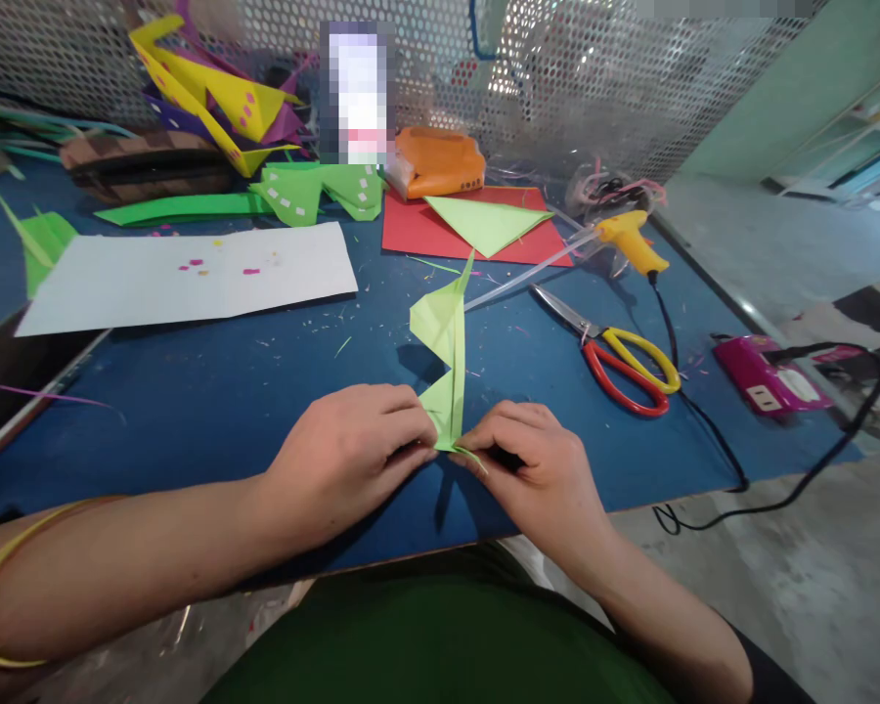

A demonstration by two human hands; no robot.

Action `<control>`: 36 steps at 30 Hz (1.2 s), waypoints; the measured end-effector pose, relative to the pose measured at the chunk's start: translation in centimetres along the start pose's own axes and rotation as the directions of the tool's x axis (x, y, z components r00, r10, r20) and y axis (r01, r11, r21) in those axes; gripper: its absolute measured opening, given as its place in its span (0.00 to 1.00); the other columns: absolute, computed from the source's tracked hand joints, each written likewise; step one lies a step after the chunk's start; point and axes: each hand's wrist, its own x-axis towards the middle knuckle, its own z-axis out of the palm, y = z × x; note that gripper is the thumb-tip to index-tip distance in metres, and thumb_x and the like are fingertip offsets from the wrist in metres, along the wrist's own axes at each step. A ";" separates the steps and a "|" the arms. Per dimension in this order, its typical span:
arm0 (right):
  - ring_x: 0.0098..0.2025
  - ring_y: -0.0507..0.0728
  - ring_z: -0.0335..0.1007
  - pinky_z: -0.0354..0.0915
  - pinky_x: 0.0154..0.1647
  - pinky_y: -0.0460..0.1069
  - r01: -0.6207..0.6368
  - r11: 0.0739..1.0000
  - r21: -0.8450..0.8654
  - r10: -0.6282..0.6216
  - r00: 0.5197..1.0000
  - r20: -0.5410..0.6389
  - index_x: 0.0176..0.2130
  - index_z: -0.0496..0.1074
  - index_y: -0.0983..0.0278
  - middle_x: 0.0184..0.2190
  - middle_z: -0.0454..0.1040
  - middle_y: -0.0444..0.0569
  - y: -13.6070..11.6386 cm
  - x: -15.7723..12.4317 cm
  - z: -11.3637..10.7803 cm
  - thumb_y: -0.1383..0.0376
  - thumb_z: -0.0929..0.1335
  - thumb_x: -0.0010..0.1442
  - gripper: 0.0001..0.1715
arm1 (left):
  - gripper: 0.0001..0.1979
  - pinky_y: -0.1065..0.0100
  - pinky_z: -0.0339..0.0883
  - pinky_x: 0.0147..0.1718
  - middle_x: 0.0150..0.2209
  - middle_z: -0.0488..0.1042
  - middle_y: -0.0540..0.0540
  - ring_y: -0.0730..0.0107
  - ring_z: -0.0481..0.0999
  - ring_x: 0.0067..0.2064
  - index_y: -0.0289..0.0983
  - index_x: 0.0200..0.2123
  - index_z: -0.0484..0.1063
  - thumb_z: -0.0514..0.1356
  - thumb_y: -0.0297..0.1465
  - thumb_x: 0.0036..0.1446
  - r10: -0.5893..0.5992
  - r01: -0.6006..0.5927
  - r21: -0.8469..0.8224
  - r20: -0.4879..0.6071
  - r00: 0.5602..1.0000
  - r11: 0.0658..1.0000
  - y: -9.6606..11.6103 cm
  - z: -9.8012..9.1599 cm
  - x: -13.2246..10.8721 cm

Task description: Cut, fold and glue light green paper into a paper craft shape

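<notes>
Between my hands is a folded light-green paper piece (451, 337), a long strip with pointed flaps, its far tip reaching up and away from me. My left hand (356, 455) pinches its near left edge between thumb and fingers. On the near right, my right hand (535, 455) has its fingertips closed on a narrow end of the same paper that sticks out sideways. Parts of the near end are hidden by my fingertips. Scissors (594, 337) with one red and one yellow handle lie to the right, apart from my right hand.
Behind lie red paper (403, 235), a folded green triangle (488, 223), an orange packet (440, 161) and green paper shapes (319, 191). A white sheet (279, 274) is left. A yellow glue gun (635, 242) and a corded pink socket box (767, 376) are right. Perforated metal (557, 88) stands behind.
</notes>
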 end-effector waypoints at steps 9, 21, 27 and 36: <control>0.34 0.53 0.68 0.59 0.40 0.50 0.076 0.995 -0.061 -0.077 0.997 -0.028 0.31 0.73 0.63 0.29 0.73 0.43 -0.2 -0.5 0.3 0.75 0.70 0.56 0.07 | 0.12 0.69 0.61 0.30 0.28 0.74 0.48 0.70 0.72 0.31 0.36 0.29 0.75 0.54 0.27 0.63 0.157 -0.152 0.068 -0.064 0.986 0.986 -0.3 0.1 -0.1; 0.35 0.54 0.70 0.61 0.42 0.52 0.158 0.974 -0.160 -0.170 0.983 -0.064 0.35 0.75 0.64 0.30 0.75 0.46 -0.1 -1.0 0.4 0.72 0.67 0.61 0.07 | 0.11 0.70 0.62 0.29 0.28 0.76 0.49 0.72 0.73 0.31 0.37 0.30 0.75 0.55 0.28 0.63 0.190 -0.184 0.069 -0.090 0.978 0.980 -0.3 0.2 -0.2; 0.34 0.54 0.69 0.61 0.41 0.52 0.049 0.992 -0.117 -0.050 0.999 -0.006 0.33 0.74 0.62 0.30 0.74 0.45 -0.4 -0.5 0.3 0.69 0.68 0.61 0.05 | 0.09 0.68 0.62 0.32 0.30 0.77 0.50 0.70 0.74 0.33 0.39 0.31 0.76 0.57 0.28 0.61 0.124 -0.123 0.034 -0.051 0.991 0.992 -0.4 0.1 -0.2; 0.32 0.53 0.65 0.57 0.39 0.51 -0.004 0.994 -0.108 0.008 0.999 0.040 0.29 0.68 0.63 0.28 0.69 0.44 -0.6 -0.3 0.3 0.70 0.66 0.62 0.09 | 0.08 0.67 0.63 0.33 0.30 0.76 0.50 0.68 0.73 0.34 0.39 0.29 0.77 0.59 0.27 0.58 -0.026 0.024 -0.119 -0.019 0.999 0.993 -0.3 0.2 0.2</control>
